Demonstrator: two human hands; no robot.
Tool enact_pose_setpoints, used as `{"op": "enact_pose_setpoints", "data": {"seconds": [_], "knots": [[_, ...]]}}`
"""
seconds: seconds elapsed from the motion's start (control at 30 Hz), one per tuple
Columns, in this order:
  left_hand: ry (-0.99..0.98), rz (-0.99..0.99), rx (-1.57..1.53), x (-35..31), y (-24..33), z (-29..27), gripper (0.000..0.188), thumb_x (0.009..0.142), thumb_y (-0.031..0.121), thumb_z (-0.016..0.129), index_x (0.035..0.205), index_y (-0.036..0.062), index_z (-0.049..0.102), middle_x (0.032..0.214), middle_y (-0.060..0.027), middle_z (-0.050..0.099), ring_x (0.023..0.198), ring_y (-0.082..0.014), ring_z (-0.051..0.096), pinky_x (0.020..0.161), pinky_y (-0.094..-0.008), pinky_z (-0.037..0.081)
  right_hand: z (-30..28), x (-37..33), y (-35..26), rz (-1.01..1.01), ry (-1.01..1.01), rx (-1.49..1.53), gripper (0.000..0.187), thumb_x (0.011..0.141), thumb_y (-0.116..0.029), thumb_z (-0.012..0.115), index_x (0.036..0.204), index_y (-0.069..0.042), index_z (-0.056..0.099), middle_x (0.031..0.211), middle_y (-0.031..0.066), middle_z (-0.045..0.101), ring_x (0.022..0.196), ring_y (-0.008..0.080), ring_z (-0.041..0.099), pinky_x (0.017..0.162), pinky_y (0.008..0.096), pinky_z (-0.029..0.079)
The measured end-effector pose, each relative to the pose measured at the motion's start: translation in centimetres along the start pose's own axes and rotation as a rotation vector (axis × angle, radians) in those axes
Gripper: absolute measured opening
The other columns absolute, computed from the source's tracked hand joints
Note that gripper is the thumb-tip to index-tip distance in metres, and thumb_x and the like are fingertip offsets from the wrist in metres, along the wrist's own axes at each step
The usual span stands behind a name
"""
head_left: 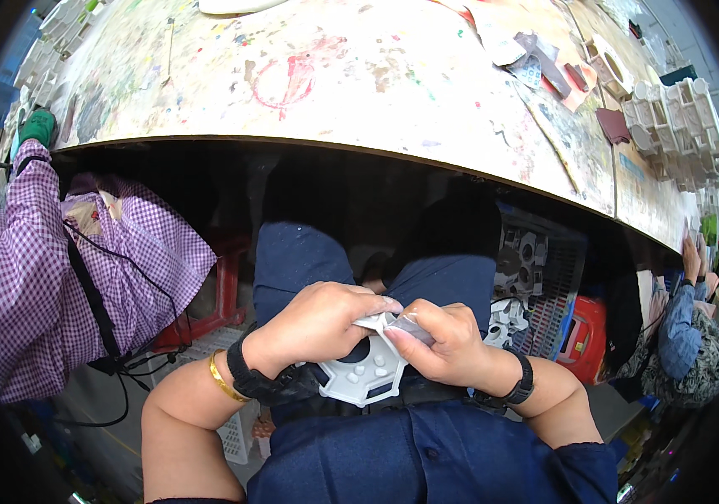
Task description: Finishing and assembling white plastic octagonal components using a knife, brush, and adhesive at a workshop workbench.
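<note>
My left hand (317, 323) and my right hand (447, 343) meet over my lap, below the table edge. Between them I hold a flat white moulded piece (365, 376) with round bumps and cut-outs. Its upper edge is pinched by the fingers of both hands. My right fingers also press a small grey scrap (410, 328), perhaps abrasive paper, against that edge. A black band sits on each wrist, and a gold bangle (222, 380) on my left forearm. I am seated, in dark blue clothes (426, 454).
A paint-stained worktable (334, 76) curves above, with stacked white moulded pieces (679, 118) at its right. On the left sits a person in a purple checked shirt (31, 277), with a green-gloved hand (38, 126) on the table. A grey crate (540, 286) and red stool (582, 332) stand right.
</note>
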State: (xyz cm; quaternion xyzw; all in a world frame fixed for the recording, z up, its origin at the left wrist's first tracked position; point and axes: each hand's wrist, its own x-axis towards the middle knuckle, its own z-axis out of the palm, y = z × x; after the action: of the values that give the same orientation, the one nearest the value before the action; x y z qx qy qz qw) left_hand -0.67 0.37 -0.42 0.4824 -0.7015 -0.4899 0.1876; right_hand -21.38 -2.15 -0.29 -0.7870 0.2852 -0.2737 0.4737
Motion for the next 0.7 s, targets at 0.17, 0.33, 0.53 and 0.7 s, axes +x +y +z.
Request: {"op": "enact_pose_setpoints", "data": {"seconds": [0.17, 0.33, 0.53, 0.7], "knots": [[-0.039, -0.019, 0.0, 0.0, 0.1, -0.1, 0.04, 0.074, 0.0, 0.057, 0.11, 0.0115, 0.068, 0.097, -0.0133, 0.068, 0.087, -0.0332, 0.065, 0.074, -0.0405, 0.052, -0.2, -0.4, -0.1, 0.001, -0.025, -0.022, 0.016, 0.083, -0.011, 0.068, 0.085, -0.002, 0.056, 0.058, 0.0102, 0.057, 0.047, 0.0256, 0.059, 0.042, 0.0322, 0.044], [0.038, 0.005, -0.097, -0.3, -1.0, 0.1, 0.038, 0.075, -0.001, 0.058, 0.11, 0.0108, 0.068, 0.097, -0.013, 0.068, 0.088, -0.0327, 0.065, 0.076, -0.0397, 0.052, -1.0, -1.4, -0.5, 0.058, -0.084, -0.002, 0.015, 0.084, -0.011, 0.068, 0.084, -0.002, 0.055, 0.058, 0.0107, 0.058, 0.049, 0.0261, 0.061, 0.043, 0.0318, 0.045], [0.009, -0.012, -0.044, -0.2, -0.6, -0.4, 0.035, 0.076, -0.001, 0.059, 0.109, 0.0094, 0.068, 0.1, -0.0139, 0.068, 0.09, -0.0324, 0.065, 0.078, -0.0375, 0.052, -2.7, -0.5, -0.3, 0.195, 0.077, 0.055, 0.015, 0.085, -0.013, 0.068, 0.084, -0.002, 0.058, 0.059, 0.0073, 0.06, 0.05, 0.0172, 0.062, 0.046, 0.0279, 0.046], [0.04, -0.023, -0.093, -0.1, -0.4, -1.6, 0.036, 0.076, -0.001, 0.059, 0.11, 0.0077, 0.067, 0.103, -0.0138, 0.068, 0.094, -0.0311, 0.066, 0.083, -0.0358, 0.052, -7.5, 6.3, -1.5, 0.374, 0.245, 0.23, 0.014, 0.09, -0.016, 0.062, 0.086, -0.003, 0.058, 0.062, 0.0025, 0.06, 0.047, 0.006, 0.052, 0.043, 0.0208, 0.039]]}}
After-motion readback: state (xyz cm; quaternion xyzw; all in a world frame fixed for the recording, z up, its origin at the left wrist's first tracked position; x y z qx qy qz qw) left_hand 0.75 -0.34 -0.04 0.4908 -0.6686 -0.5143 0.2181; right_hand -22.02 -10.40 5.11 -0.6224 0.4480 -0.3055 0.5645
